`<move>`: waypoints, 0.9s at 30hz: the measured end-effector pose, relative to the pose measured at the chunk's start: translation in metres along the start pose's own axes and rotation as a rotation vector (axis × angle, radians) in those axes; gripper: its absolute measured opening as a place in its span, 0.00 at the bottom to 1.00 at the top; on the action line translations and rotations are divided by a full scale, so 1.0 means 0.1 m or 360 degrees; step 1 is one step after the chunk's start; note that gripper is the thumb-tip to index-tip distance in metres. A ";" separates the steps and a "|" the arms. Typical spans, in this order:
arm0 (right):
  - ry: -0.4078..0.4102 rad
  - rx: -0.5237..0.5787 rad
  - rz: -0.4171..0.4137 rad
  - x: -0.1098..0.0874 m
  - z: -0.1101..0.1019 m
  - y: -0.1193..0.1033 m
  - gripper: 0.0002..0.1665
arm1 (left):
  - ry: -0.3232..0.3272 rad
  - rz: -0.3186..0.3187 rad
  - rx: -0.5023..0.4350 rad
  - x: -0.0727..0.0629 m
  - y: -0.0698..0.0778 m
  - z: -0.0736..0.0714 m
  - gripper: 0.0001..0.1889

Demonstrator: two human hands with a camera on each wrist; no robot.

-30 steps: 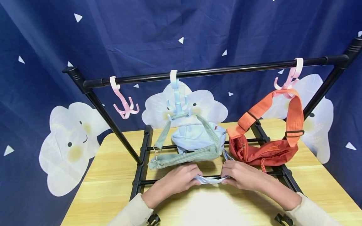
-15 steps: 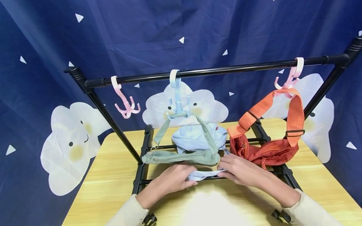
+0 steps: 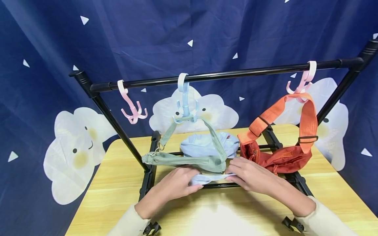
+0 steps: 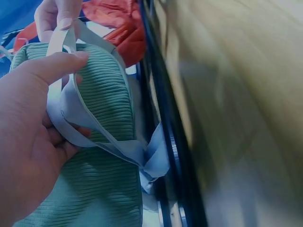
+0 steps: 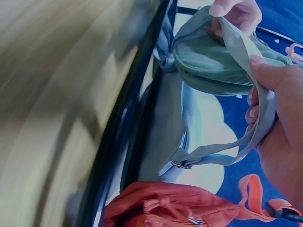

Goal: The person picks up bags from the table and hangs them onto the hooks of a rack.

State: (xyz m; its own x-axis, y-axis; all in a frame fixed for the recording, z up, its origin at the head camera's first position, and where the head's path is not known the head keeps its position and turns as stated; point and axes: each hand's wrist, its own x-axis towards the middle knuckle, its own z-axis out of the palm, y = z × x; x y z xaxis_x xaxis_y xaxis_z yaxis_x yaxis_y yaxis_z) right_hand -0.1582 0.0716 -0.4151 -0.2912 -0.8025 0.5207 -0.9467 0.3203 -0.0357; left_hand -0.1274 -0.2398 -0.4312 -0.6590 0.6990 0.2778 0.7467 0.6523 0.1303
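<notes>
My left hand [image 3: 177,183] pinches a pale blue strap [image 3: 210,178] between thumb and fingers. A short way along, my right hand [image 3: 249,172] grips the same strap; in the right wrist view it runs as a band [image 5: 239,40] between both hands. The strap belongs to a light blue bag [image 3: 198,144], low behind a green corduroy bag [image 3: 189,160]. That green bag hangs by its strap from a light blue hook [image 3: 185,98]. Both hands are just in front of and below the green bag, which partly covers the blue one.
A red bag [image 3: 283,159] hangs by its orange strap from a pink hook [image 3: 302,85] on the right. Another pink hook [image 3: 134,109] is at the left of the black rail [image 3: 242,72]. The rack's lower bar [image 3: 221,185] crosses beneath my hands, above the wooden table [image 3: 115,183].
My left hand has moved left and the stretch of strap between the hands is longer. My right hand has shifted slightly up and left. The green bag has swung left and turned on its hook.
</notes>
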 end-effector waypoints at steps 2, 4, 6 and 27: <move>0.0006 -0.0005 0.0011 0.03 -0.05 -0.02 0.04 | 0.0027 -0.0003 0.0004 -0.01 0.01 -0.05 0.19; 0.0007 -0.0020 0.0024 0.05 -0.09 -0.05 0.05 | 0.0051 -0.0017 0.0010 -0.02 0.03 -0.11 0.19; 0.0009 -0.0030 0.0037 0.07 -0.13 -0.07 0.05 | 0.0068 -0.0036 0.0018 -0.04 0.05 -0.17 0.19; 0.0242 0.0047 -0.0055 0.23 -0.40 -0.28 0.13 | 0.0222 0.0019 -0.0046 -0.12 0.22 -0.64 0.19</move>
State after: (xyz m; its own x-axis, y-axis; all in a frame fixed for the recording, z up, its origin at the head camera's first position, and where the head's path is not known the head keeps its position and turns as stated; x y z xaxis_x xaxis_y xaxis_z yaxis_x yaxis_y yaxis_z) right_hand -0.1329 0.0640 -0.3678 -0.2363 -0.7265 0.6452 -0.9600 0.2772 -0.0394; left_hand -0.0975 -0.2529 -0.3712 -0.6329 0.6577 0.4086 0.7578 0.6343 0.1530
